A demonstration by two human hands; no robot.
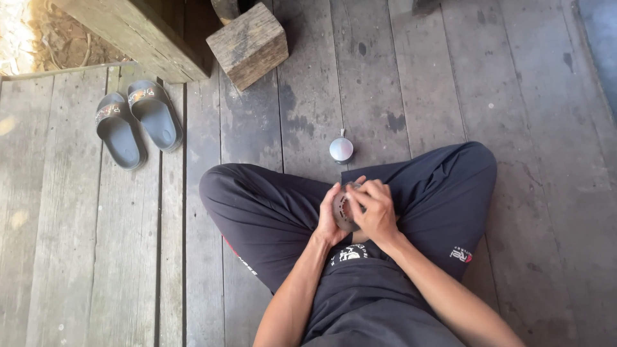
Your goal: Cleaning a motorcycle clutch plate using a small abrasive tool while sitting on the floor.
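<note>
I sit cross-legged on a wooden plank floor, and both hands meet over my lap. My left hand cups a small round grey part from the left side. My right hand wraps over the same part from the right and top, so most of it is hidden. The visible face shows a ring of small holes or ribs. A white dome-shaped piece with a short stub on top lies on the floor just beyond my knees, apart from both hands.
A pair of grey slide sandals lies at the left. A weathered wooden block stands at the top centre beside a thick wooden beam. Straw-covered ground shows beyond the floor's edge at the top left.
</note>
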